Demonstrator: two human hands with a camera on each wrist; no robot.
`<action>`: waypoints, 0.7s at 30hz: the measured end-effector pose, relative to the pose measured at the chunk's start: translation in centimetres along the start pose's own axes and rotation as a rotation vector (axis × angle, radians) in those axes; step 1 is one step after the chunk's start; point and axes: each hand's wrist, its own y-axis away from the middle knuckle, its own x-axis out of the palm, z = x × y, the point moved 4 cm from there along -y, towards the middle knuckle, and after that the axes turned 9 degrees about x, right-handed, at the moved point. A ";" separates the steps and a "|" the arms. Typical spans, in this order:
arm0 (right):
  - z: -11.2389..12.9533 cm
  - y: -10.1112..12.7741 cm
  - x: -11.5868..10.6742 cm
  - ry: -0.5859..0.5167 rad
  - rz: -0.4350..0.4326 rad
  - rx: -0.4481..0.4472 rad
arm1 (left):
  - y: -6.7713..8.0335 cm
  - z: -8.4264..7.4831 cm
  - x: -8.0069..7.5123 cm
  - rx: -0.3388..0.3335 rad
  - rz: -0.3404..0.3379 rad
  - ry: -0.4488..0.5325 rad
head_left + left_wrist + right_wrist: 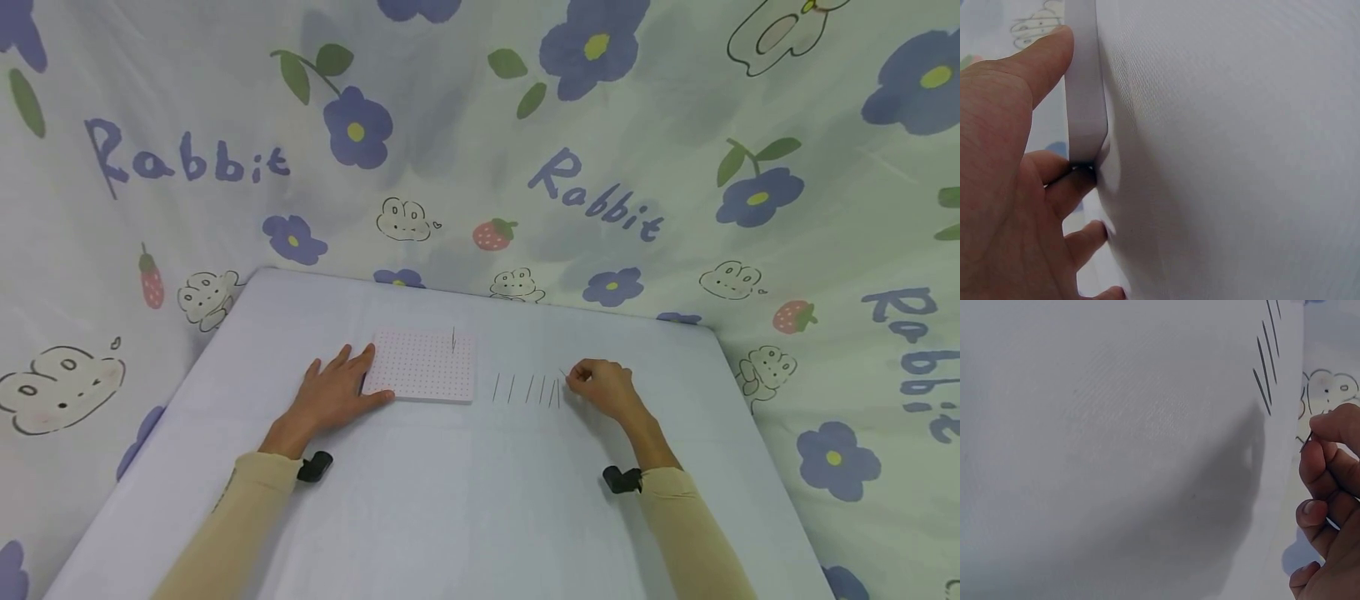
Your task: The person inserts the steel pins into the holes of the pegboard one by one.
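A white square board (423, 379) covered in a grid of small dots lies on the table. One thin needle (453, 340) stands up from its far right part. My left hand (333, 396) rests at the board's left side with fingers spread, the thumb over the near edge. In the left wrist view, that thumb lies against the board's side (1085, 81). My right hand (603, 387) pinches a thin dark needle (1306, 442) between thumb and index finger, raised over the table. Just left of it, several thin needles (512, 388) lie in a spaced row.
A white cloth covers the table (450, 500). Behind and beside it hangs a fabric backdrop (450, 167) printed with flowers, rabbits and lettering. Small black wrist cameras (315, 467) sit at both cuffs. The row of needles lies between the board and my right hand.
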 end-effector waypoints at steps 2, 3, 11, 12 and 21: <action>0.1 0.0 -0.1 -0.004 -0.005 -0.002 | 0.0 0.0 0.0 0.000 0.000 0.000; 0.2 0.0 -0.1 -0.004 -0.007 -0.003 | 0.0 0.0 0.0 0.000 0.000 -0.001; 0.7 0.0 -0.3 -0.033 -0.029 -0.017 | 0.0 -0.1 -0.1 -0.004 0.006 0.005; 0.8 -0.1 -0.3 -0.037 -0.033 -0.022 | 0.0 -0.1 -0.1 -0.004 0.007 0.002; 2.7 -0.8 -0.3 -0.073 -0.058 -0.072 | -0.1 -0.2 -0.1 -0.007 0.011 -0.016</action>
